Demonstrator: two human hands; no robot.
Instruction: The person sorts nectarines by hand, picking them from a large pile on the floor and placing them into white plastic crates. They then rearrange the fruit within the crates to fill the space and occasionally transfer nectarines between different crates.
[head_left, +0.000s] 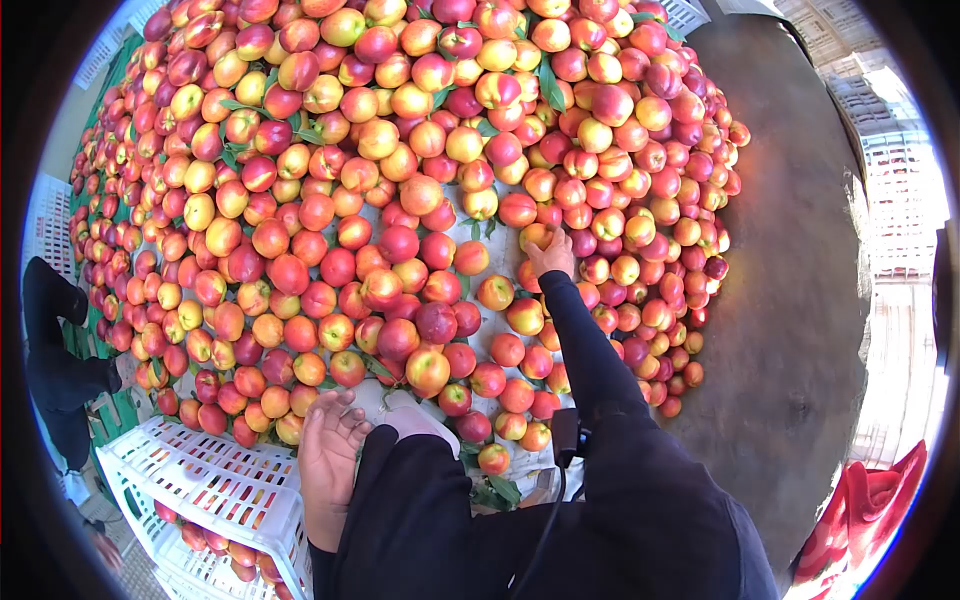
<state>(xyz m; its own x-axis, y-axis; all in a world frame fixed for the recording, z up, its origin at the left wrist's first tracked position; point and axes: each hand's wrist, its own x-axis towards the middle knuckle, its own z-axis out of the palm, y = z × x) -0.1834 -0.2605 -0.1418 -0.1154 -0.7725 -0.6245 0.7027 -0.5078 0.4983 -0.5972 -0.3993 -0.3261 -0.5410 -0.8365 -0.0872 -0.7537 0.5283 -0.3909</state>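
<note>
A large heap of red and yellow nectarines (400, 245) spreads in front of me. My right hand (553, 256) reaches into its middle, the fingers closed about a yellowish nectarine (535, 237). Part of that fruit is hidden by the fingers. Low on the left, my left hand (332, 450) is turned palm up, fingers loosely curled and apart, holding nothing. It is beside the near edge of the heap, above the rim of a white plastic crate (215, 480). Nectarines show inside the crate's lower part.
Green leaves (549, 82) lie among the fruit. Another person in dark clothes (62, 365) stands at the left edge. White crates (900, 190) stand at the far right, beyond a brown surface (785, 300). Red cloth (865, 520) lies at lower right.
</note>
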